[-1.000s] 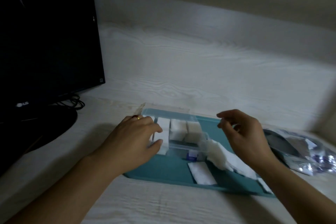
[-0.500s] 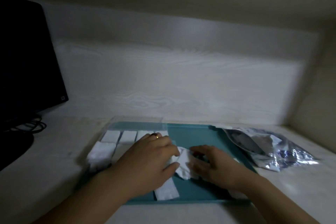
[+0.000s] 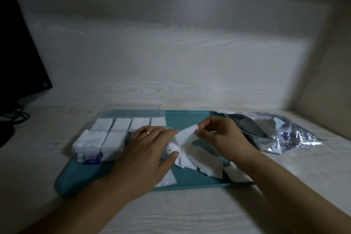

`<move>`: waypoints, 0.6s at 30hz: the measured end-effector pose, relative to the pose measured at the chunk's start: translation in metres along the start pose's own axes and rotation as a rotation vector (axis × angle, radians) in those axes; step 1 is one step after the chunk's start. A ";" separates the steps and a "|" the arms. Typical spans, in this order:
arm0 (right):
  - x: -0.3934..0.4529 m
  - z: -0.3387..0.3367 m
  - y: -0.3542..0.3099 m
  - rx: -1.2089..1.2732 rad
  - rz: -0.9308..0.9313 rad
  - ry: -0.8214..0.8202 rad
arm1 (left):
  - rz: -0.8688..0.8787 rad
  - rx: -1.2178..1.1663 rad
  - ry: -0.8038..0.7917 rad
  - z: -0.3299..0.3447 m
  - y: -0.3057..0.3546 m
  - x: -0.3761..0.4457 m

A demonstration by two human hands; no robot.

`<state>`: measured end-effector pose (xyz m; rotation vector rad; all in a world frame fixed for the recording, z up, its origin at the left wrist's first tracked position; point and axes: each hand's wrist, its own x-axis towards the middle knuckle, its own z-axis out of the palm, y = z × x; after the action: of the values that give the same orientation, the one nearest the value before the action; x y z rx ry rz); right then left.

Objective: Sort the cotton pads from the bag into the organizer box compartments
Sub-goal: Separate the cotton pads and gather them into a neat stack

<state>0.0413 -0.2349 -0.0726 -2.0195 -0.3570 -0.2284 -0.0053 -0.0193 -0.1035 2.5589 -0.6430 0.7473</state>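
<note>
Fingers of right hand (image 3: 224, 138) pinch a cotton pad (image 3: 187, 136); left hand (image 3: 150, 150) fingers lie straight on loose pads (image 3: 201, 163).

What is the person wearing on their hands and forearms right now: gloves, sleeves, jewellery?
No gloves: both hands are bare. The left hand has a thin gold-coloured ring on one finger. The right hand shows no ring or watch. Both forearms are uncovered as far as the frame shows, with no sleeves in view.

Dark monitor (image 3: 17, 53) at far left; black cables (image 3: 14, 118) beneath it; teal mat (image 3: 190, 118) on pale wood desk (image 3: 180, 213).
</note>
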 end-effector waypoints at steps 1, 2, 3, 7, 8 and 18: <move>0.000 -0.002 -0.003 0.048 -0.014 0.015 | -0.025 -0.032 0.041 -0.001 0.001 0.001; -0.001 -0.004 -0.006 0.100 -0.045 0.021 | -0.065 -0.099 0.094 -0.003 0.004 0.002; -0.002 -0.005 -0.010 0.147 -0.084 0.014 | -0.125 -0.202 0.146 -0.006 0.008 0.002; -0.016 0.003 -0.028 0.155 -0.298 -0.067 | -0.381 -0.746 0.062 -0.017 0.031 0.007; -0.019 0.007 -0.030 0.108 -0.355 -0.082 | -0.451 -0.871 -0.018 -0.019 0.035 0.009; -0.010 -0.014 -0.010 -0.784 -0.143 -0.373 | -0.755 -1.245 0.029 -0.026 0.033 0.014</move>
<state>0.0281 -0.2442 -0.0609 -2.8226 -0.7311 -0.0771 -0.0232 -0.0381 -0.0670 1.4038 -0.0120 0.0264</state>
